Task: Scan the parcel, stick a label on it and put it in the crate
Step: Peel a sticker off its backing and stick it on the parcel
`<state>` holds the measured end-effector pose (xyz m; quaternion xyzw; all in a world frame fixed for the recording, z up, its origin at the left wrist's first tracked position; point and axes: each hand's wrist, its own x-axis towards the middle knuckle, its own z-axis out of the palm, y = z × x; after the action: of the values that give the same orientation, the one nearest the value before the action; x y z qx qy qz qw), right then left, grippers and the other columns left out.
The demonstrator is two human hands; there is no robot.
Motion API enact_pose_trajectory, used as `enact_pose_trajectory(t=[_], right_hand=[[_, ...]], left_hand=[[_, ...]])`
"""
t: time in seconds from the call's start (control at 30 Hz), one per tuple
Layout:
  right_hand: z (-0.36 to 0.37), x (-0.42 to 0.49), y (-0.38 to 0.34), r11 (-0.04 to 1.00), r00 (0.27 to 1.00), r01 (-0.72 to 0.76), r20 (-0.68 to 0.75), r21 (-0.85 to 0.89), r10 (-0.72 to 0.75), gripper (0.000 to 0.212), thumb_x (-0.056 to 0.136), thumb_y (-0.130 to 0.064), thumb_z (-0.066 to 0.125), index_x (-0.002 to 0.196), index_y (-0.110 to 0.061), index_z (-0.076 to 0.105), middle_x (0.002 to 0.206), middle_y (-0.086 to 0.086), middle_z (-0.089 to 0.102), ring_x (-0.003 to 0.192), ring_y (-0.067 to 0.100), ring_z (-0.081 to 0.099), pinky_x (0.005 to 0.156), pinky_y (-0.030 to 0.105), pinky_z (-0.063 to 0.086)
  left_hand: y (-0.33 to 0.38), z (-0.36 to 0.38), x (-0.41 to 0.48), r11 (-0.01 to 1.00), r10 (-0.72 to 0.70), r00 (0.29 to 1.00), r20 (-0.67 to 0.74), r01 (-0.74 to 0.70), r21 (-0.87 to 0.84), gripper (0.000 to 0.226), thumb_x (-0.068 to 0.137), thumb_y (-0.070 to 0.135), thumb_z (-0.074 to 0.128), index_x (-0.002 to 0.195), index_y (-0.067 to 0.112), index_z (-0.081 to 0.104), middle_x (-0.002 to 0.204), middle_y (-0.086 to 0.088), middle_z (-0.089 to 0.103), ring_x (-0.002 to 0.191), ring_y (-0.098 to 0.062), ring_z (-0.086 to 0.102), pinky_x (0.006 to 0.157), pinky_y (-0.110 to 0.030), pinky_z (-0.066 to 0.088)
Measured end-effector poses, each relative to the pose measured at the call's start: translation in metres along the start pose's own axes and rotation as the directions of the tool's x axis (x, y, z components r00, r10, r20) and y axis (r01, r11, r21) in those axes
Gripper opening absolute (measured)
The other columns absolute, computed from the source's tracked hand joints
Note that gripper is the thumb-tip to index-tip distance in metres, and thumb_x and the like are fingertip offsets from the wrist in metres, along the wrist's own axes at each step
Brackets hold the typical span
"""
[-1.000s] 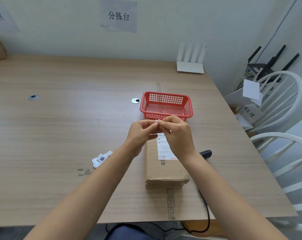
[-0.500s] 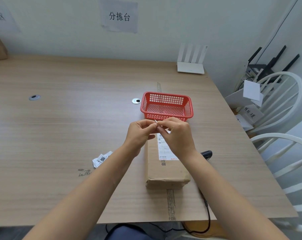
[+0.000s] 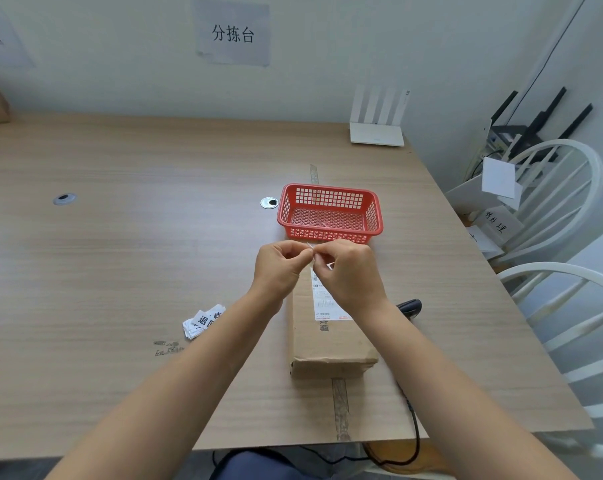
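A long brown cardboard parcel (image 3: 331, 344) lies on the wooden table (image 3: 127, 265), a white shipping slip on its top. Above its far end, my left hand (image 3: 279, 268) and my right hand (image 3: 348, 275) meet, fingertips pinched together on a small white label (image 3: 310, 247); only thin edges of it show. An empty red mesh crate (image 3: 329, 213) stands just beyond my hands. A black scanner (image 3: 409, 306) lies right of the parcel, mostly hidden by my right forearm.
A small pile of printed white labels (image 3: 203, 320) lies left of the parcel. A white router (image 3: 378, 126) stands at the back of the table. White chairs (image 3: 566, 216) with papers crowd the right side. The scanner's cable (image 3: 416, 438) hangs over the front edge.
Both hands stay pinched on the small label above the parcel, fingers shifting only slightly. Parcel, crate and scanner have not moved.
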<state>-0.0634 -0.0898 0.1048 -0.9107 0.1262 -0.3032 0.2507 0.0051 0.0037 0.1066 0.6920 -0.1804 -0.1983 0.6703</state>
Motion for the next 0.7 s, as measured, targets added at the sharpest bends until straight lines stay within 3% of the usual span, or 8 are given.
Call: enact_pose_trajectory(t=[0.2,0.3,0.37,0.47,0.57,0.7], right_hand=[[-0.003,-0.001,-0.001,0.999,0.998,0.032,-0.056,-0.022,-0.034,0.014,0.078,-0.013,0.056,0.075,-0.006,0.068,0.069,0.011,0.071,0.062,0.026,0.065,0.054,0.043,0.055],[-0.007,0.000,-0.001,0.998,0.999,-0.028,-0.032,0.048,0.030,0.010,0.079,-0.012,0.061,0.080,-0.009,0.070,0.076,0.009,0.073,0.068,0.023,0.068,0.061,0.041,0.057],[-0.013,0.001,-0.002,0.987,0.997,-0.082,0.016,0.135,0.081,0.009,0.079,-0.012,0.064,0.085,-0.009,0.071,0.081,0.006,0.075,0.072,0.017,0.068,0.067,0.031,0.057],[-0.020,0.004,-0.004,0.956,0.989,-0.145,0.063,0.255,0.133,0.012,0.080,-0.013,0.067,0.090,-0.010,0.071,0.083,-0.001,0.071,0.068,0.005,0.063,0.063,0.009,0.050],[-0.023,0.007,-0.005,0.934,0.986,-0.167,0.080,0.316,0.149,0.014,0.080,-0.014,0.067,0.092,-0.011,0.072,0.085,-0.003,0.068,0.068,0.000,0.060,0.062,0.008,0.049],[-0.024,0.007,-0.006,0.958,0.998,-0.061,-0.014,0.282,0.067,0.015,0.078,-0.010,0.069,0.092,-0.008,0.073,0.084,0.000,0.069,0.072,-0.002,0.058,0.066,0.007,0.048]], left_hand=[[-0.001,0.004,0.000,1.000,0.029,0.999,-0.020,-0.029,-0.004,0.019,0.081,0.007,0.062,0.065,0.017,0.065,0.066,0.001,0.062,0.052,0.004,0.057,0.052,-0.007,0.044],[-0.003,0.003,0.000,0.999,0.017,1.000,-0.006,-0.017,-0.044,0.020,0.082,0.007,0.060,0.067,0.018,0.065,0.070,0.000,0.062,0.066,-0.008,0.057,0.058,-0.010,0.047],[-0.002,0.001,-0.001,0.997,0.015,0.999,0.031,-0.013,-0.071,0.019,0.083,0.008,0.058,0.069,0.018,0.065,0.073,-0.001,0.062,0.072,-0.012,0.057,0.060,-0.012,0.048],[0.000,-0.004,-0.002,0.996,0.053,0.996,0.075,-0.047,-0.075,0.018,0.083,0.009,0.059,0.070,0.019,0.065,0.073,-0.001,0.064,0.070,-0.007,0.060,0.063,-0.013,0.051],[0.003,-0.004,-0.002,0.992,0.072,0.993,0.097,-0.061,-0.110,0.016,0.084,0.008,0.059,0.072,0.016,0.065,0.075,-0.003,0.064,0.071,-0.007,0.062,0.064,-0.014,0.053],[0.007,-0.005,0.000,0.985,0.069,0.990,0.125,-0.048,-0.165,0.014,0.086,0.006,0.056,0.076,0.012,0.064,0.080,-0.006,0.064,0.078,-0.014,0.063,0.070,-0.018,0.055]])
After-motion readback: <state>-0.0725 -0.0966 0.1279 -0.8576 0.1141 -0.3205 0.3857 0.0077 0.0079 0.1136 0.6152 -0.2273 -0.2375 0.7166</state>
